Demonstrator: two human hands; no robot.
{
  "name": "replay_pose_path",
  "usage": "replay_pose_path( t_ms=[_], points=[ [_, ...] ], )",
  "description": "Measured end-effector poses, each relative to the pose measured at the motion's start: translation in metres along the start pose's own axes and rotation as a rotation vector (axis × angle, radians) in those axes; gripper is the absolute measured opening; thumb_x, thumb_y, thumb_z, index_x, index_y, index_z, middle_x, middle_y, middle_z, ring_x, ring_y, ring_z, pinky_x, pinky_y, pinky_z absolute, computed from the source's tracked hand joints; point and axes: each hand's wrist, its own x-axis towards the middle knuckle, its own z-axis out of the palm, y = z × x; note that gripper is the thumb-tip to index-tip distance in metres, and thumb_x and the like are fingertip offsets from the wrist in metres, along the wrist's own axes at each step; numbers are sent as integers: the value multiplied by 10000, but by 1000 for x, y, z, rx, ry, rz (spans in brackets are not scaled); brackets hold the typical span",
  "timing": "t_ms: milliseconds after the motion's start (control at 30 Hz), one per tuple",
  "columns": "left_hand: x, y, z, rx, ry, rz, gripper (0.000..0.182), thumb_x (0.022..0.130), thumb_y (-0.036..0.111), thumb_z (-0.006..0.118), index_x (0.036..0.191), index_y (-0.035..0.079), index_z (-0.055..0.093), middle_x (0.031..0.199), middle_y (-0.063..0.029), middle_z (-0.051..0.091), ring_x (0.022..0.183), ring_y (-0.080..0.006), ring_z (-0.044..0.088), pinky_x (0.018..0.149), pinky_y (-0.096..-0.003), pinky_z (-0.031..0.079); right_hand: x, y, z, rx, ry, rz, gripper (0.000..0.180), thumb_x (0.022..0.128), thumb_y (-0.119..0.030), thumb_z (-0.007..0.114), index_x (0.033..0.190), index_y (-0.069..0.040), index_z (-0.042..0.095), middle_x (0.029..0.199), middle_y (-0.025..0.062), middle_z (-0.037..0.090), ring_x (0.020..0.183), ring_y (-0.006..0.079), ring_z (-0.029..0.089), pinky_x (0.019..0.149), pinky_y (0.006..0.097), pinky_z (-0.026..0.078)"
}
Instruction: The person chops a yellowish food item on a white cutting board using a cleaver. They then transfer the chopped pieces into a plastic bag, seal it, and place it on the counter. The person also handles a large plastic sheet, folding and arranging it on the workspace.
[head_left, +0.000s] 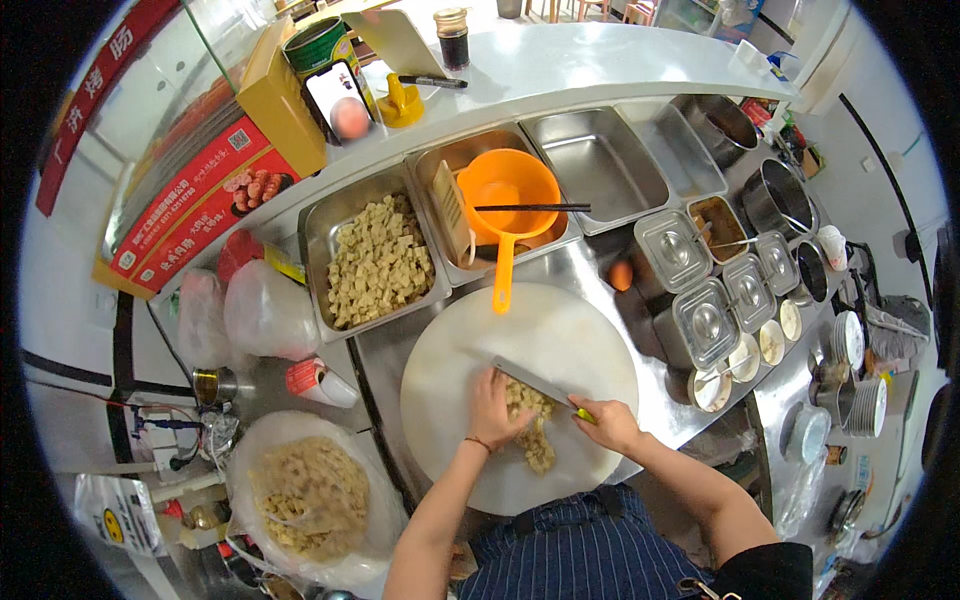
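Note:
My right hand (609, 424) grips the yellow-green handle of a broad kitchen knife (534, 381). Its blade slants up and left across a round white cutting board (442, 352). Pale chunks of food (529, 401) lie under and beside the blade, with a smaller clump trailing towards my apron. My left hand (495, 411) rests against the left side of these chunks, fingers stretched towards the blade's far end; whether they touch the blade cannot be told. Beyond the board, a steel pan (319, 300) holds a heap of pale diced cubes (379, 262).
An orange plastic strainer (510, 169) with black chopsticks (532, 208) across it sits over a steel pan, its handle overhanging the board. A clear bag of pale chunks (311, 495) stands at left. Lidded steel containers (673, 251) and an egg (620, 275) are at right.

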Motion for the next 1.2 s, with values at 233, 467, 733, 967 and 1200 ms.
replay_pose_path(
  t_ms=[233, 467, 733, 967, 1200],
  points=[
    [-49, 47, -33, 191, -445, 88, 1309, 550, 751, 784, 1464, -56, 309, 1538, -303, 202, 1414, -494, 219, 1164, -531, 249, -30, 16, -26, 561, -281, 487, 252, 937, -231, 632, 1048, -5, 650, 665, 76, 632, 591, 185, 626, 569, 325, 506],
    [-51, 61, 6, 294, -170, 42, 971, 601, 718, 767, 1422, 269, 508, 1561, -209, 211, 1434, -529, 100, 1120, -676, 199, -73, 38, 15, 704, -101, 595, 202, 964, -207, 593, 968, -12, 539, 673, 36, 571, 574, 124, 550, 529, 287, 460],
    [-9, 108, 49, 49, 121, -34, 642, 765, 481, 751, 1345, 256, 591, 1481, -181, 347, 1358, -455, 280, 1127, -588, 247, -76, 1, 53, 931, 55, 631, 209, 998, -246, 559, 1057, -46, 578, 617, -15, 516, 478, 84, 460, 431, 261, 395],
    [3, 119, 65, -188, 489, -287, 417, 772, 249, 769, 1173, 168, 684, 1403, -161, 440, 1284, -395, 398, 1065, -517, 358, -60, -37, 45, 1063, 21, 541, 189, 1016, -216, 519, 1094, -46, 546, 587, 3, 486, 455, 105, 465, 421, 275, 408],
    [-3, 142, -1, -179, 608, -167, 419, 826, 258, 724, 1223, 145, 655, 1362, -180, 461, 1270, -413, 411, 1066, -540, 348, -68, -84, 11, 1051, 8, 446, 159, 1015, -210, 537, 965, -60, 526, 563, 6, 475, 423, 102, 445, 381, 266, 375]
  ],
)
